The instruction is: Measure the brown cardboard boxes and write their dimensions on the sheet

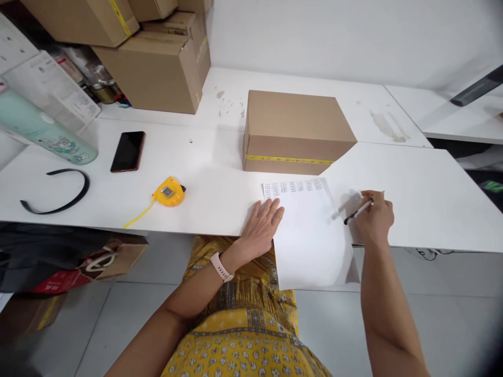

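Note:
My left hand (262, 228) lies flat with its fingers stretched out, over the left edge of a white sheet of paper (310, 235). Rows of small handwritten or printed marks run along the sheet's top, and its lower part hangs past the table edge. My right hand (376, 217) is closed around a pen (358, 212), just right of the sheet, with the pen's dark end pointing left and down. Directly behind the paper sits a closed cardboard box (296, 118) with yellow tape along its front side.
To the left on the white table (212, 193) are a yellow tape measure (170, 191), partly pulled out, a phone (128, 151), a black headband-like hoop (82, 189) and a mint bottle (47, 131). Stacked cartons (157, 73) stand at the back left. A paper bag (118, 256) is below the table.

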`<state>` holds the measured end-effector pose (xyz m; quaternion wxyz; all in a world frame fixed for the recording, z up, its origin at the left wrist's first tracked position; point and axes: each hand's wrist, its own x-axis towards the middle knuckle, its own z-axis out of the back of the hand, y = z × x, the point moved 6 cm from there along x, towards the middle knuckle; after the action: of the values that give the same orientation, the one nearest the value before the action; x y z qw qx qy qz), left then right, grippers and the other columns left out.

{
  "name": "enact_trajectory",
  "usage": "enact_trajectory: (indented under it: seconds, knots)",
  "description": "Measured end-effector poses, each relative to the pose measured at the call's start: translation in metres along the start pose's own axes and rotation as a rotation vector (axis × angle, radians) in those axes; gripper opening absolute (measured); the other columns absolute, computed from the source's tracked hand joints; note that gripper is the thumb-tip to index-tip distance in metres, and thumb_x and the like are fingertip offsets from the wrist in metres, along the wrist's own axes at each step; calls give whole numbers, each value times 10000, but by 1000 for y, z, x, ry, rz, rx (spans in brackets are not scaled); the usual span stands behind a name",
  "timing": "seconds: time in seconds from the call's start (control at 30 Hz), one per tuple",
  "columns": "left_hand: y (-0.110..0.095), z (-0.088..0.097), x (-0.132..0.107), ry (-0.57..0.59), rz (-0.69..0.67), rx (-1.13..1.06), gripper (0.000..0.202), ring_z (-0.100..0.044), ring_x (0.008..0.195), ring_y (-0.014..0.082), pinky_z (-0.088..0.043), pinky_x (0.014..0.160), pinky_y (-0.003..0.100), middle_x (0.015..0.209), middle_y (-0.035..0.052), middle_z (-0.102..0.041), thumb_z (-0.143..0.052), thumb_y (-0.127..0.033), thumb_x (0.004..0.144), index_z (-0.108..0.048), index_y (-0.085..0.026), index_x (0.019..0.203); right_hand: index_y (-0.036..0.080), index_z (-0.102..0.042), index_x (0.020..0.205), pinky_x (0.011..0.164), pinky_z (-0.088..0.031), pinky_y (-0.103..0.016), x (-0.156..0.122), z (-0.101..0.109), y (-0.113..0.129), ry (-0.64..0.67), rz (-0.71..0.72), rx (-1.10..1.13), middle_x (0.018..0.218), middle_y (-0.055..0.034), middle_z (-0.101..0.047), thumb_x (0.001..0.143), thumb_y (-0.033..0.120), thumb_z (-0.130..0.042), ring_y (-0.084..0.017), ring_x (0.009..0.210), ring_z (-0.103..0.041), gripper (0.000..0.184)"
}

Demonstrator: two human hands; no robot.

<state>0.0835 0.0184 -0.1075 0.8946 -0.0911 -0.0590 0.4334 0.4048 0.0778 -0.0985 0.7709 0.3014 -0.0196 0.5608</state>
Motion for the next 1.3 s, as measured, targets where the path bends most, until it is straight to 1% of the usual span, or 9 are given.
enact_trajectory:
  seconds: [0.1, 0.3, 0.43, 0.6, 0.73, 0.87, 1.0, 1.1, 1.3]
  knots:
    - [8, 0, 2, 60, -11, -49, 832, -115, 1567, 352, -55, 1259, 552, 1692, 199, -156, -591, -224, 843, -234, -76, 1580, 180, -699, 1190, 877, -389, -469, 18, -10, -22, 123, 62, -191, 1110, -189, -704, 911, 189, -416, -343, 1159, -537, 397]
    - [40, 12, 5, 252, -83, -64, 1128, 13, 1584, 327, 40, 1249, 571, 1707, 183, -18, -720, -583, 763, -119, -151, 1614, 167, -542, 1454, 943, -400, -516, 22, -14, -8, 123, 156, -276, 1196, -196, -688, 865, 113, -393, -337, 1126, -569, 610]
    - [49, 18, 7, 327, -122, -48, 1211, 42, 1583, 323, 43, 1252, 544, 1704, 188, 3, -753, -626, 724, -88, -155, 1620, 148, -600, 1371, 951, -450, -527, -4, -1, 32, -14, 197, -80, 1184, -187, -701, 945, 228, -382, -336, 1115, -599, 486]
    - [51, 25, -7, 347, -144, -67, 1292, 93, 1572, 356, 24, 1243, 569, 1689, 223, 65, -751, -695, 709, -21, -148, 1625, 217, -643, 1304, 1014, -481, -467, -62, -11, 106, 170, 462, 160, 1311, -128, -674, 1013, 411, -420, -292, 1226, -586, 415]
    - [77, 54, -45, 176, -108, -92, 1197, 40, 1579, 360, -35, 1245, 587, 1709, 154, 50, -696, -718, 773, -8, -250, 1633, 252, -582, 1419, 1163, -353, -498, -93, -40, 130, 343, 581, 25, 1563, -90, -476, 1040, 476, -354, -289, 1459, -409, 496]
    - [152, 90, -94, -162, 385, 39, 896, -10, 1570, 407, -55, 1225, 636, 1714, 155, -63, -596, -637, 887, -242, -232, 1603, 303, -499, 1502, 1223, -255, -480, -93, -60, 130, 419, 586, -79, 1634, -28, -363, 1050, 495, -290, -250, 1520, -312, 533]
    - [209, 97, -133, -297, 805, 69, 826, -172, 1523, 465, -209, 1184, 632, 1655, 252, -210, -613, -550, 879, -359, -133, 1546, 302, -504, 1498, 1220, -249, -480, -84, -65, 136, 434, 553, -83, 1633, -35, -366, 1045, 495, -284, -252, 1521, -306, 539]
    - [222, 90, -139, -338, 869, -94, 836, -393, 1383, 464, -327, 1121, 596, 1486, 247, -473, -669, -522, 819, -402, -143, 1515, 297, -509, 1494, 1211, -256, -493, -83, -64, 141, 438, 537, -68, 1627, -48, -379, 1038, 495, -296, -269, 1517, -312, 540]
    - [200, 87, -124, -550, 773, -418, 724, -407, 1323, 453, -259, 1145, 585, 1285, 211, -601, -759, -399, 692, -568, -129, 1336, 301, -525, 1476, 1195, -274, -521, -83, -63, 140, 445, 517, -10, 1616, -57, -400, 1025, 498, -323, -289, 1503, -333, 532]
